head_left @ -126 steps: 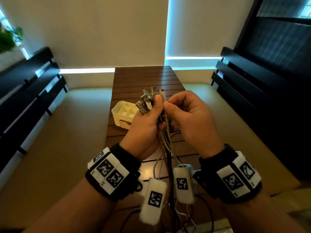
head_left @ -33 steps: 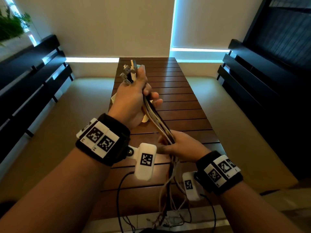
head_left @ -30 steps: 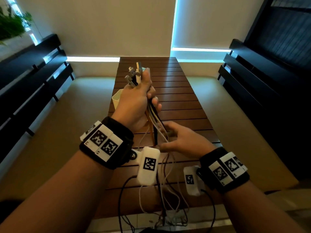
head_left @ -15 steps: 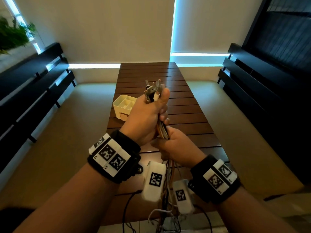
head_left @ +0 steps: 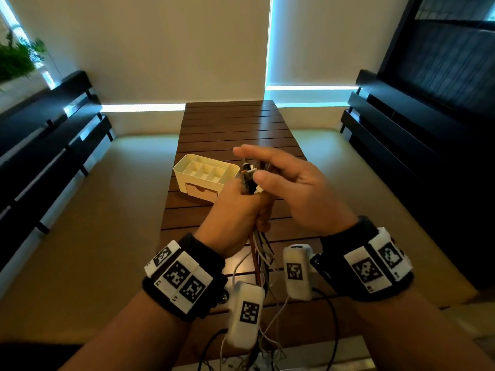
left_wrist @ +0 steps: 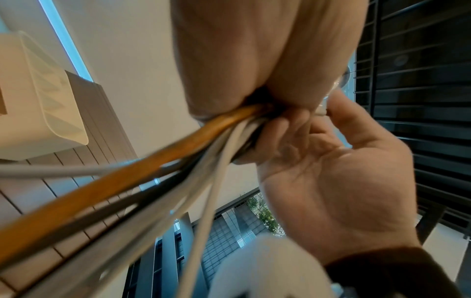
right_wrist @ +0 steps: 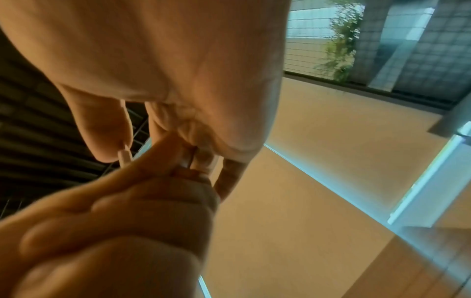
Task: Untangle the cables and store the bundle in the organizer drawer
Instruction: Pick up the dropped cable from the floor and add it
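Note:
My left hand (head_left: 235, 212) grips a bundle of cables (head_left: 261, 253) just below its plug ends (head_left: 247, 178), which stick up above the fist. Orange, white and dark cables (left_wrist: 153, 161) hang down from it towards the table's near edge. My right hand (head_left: 292, 183) is open, its fingers stretched beside and over the plug ends and its thumb close to them. In the left wrist view the right palm (left_wrist: 331, 181) faces the bundle. The white organizer (head_left: 205, 170) stands on the table behind my left hand, with its drawer (head_left: 201, 192) closed.
A slatted brown wooden table (head_left: 230, 124) runs away from me. Loose cable ends (head_left: 257, 354) lie at its near edge. Dark benches (head_left: 53, 135) line both sides, and beige floor (head_left: 107, 210) flanks the table.
My right hand has let go of the cables below my left hand and come up beside the plug ends, fingers spread. My left hand still holds the bundle.

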Demonstrator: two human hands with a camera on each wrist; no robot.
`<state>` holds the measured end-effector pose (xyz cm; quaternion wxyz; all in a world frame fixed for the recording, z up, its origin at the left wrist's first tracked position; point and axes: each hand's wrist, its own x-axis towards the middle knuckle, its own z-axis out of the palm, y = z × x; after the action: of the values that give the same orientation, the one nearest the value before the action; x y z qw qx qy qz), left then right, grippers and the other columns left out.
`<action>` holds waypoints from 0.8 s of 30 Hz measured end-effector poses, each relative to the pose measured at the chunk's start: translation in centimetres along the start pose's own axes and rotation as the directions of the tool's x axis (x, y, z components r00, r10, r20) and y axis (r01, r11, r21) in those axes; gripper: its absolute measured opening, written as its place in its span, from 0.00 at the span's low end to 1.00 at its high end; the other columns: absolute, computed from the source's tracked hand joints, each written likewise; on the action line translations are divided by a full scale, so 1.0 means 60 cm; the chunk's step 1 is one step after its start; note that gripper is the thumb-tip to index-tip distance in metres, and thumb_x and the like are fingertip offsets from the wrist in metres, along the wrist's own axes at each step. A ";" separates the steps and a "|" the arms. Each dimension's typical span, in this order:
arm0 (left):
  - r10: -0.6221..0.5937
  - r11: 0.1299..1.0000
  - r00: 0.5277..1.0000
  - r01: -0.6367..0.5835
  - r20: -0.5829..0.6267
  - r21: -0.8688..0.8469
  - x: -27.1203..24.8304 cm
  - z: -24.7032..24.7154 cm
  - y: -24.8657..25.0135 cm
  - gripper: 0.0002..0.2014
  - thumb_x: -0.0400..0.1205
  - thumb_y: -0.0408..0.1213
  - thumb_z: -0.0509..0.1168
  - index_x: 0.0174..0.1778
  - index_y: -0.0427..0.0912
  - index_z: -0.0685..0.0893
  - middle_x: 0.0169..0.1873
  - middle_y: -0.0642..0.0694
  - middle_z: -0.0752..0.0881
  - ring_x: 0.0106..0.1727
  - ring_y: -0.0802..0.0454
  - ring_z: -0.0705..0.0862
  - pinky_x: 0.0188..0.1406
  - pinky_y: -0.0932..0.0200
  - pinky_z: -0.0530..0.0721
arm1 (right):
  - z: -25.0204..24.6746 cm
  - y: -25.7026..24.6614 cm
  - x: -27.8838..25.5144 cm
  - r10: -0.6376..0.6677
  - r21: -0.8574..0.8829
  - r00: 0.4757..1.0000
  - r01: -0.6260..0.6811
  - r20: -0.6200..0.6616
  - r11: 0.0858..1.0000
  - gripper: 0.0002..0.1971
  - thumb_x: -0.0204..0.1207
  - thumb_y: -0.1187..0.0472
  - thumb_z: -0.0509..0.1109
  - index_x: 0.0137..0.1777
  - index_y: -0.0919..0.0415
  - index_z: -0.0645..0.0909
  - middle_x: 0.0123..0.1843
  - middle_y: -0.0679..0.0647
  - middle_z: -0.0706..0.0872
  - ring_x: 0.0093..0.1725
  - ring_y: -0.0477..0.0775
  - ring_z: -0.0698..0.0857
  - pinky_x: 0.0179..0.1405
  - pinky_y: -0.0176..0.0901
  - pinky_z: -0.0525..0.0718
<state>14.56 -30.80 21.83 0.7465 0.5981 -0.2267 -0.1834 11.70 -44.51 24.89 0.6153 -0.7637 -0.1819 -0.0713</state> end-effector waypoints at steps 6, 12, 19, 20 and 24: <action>-0.035 0.998 0.999 0.034 -0.026 -0.047 0.002 -0.003 -0.004 0.06 0.76 0.29 0.65 0.37 0.40 0.74 0.23 0.46 0.67 0.21 0.52 0.64 0.20 0.62 0.66 | -0.002 0.008 0.004 -0.012 -0.141 1.000 0.011 -0.002 0.990 0.19 0.86 0.60 0.61 0.75 0.56 0.79 0.67 0.46 0.86 0.50 0.33 0.86 0.50 0.39 0.86; -0.061 0.998 0.998 0.062 0.026 -0.024 0.017 -0.006 0.000 0.16 0.81 0.23 0.64 0.30 0.45 0.77 0.21 0.46 0.68 0.20 0.51 0.66 0.21 0.61 0.67 | -0.001 0.011 0.018 0.019 -0.165 1.000 -0.021 -0.017 0.986 0.19 0.89 0.57 0.59 0.77 0.52 0.77 0.69 0.39 0.83 0.62 0.28 0.81 0.62 0.33 0.82; -0.104 0.994 0.994 0.106 0.033 -0.041 0.019 -0.009 -0.005 0.12 0.78 0.24 0.65 0.32 0.41 0.74 0.22 0.46 0.68 0.20 0.52 0.65 0.20 0.61 0.66 | -0.006 0.015 0.025 0.036 -0.213 0.999 -0.032 0.015 0.977 0.17 0.89 0.57 0.57 0.71 0.56 0.82 0.70 0.42 0.83 0.61 0.34 0.84 0.57 0.28 0.83; -0.106 0.993 0.994 0.107 0.034 -0.043 0.019 -0.009 -0.003 0.11 0.77 0.24 0.66 0.32 0.42 0.74 0.22 0.46 0.68 0.20 0.52 0.65 0.20 0.61 0.66 | -0.006 0.014 0.024 0.041 -0.200 0.999 -0.036 0.020 0.979 0.17 0.89 0.57 0.57 0.72 0.56 0.82 0.70 0.42 0.84 0.58 0.32 0.85 0.55 0.27 0.83; -0.126 0.990 0.991 0.128 0.035 -0.054 0.021 -0.008 0.004 0.16 0.80 0.17 0.62 0.34 0.42 0.72 0.21 0.50 0.68 0.20 0.55 0.64 0.20 0.61 0.63 | -0.006 0.010 0.026 0.017 -0.248 1.000 -0.012 0.016 0.969 0.16 0.89 0.58 0.58 0.70 0.54 0.83 0.67 0.43 0.86 0.65 0.39 0.83 0.63 0.32 0.80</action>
<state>15.89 -31.04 22.15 0.7463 0.5870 -0.1947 -0.2463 13.39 -44.69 24.95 0.5138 -0.8365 -0.1715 -0.0821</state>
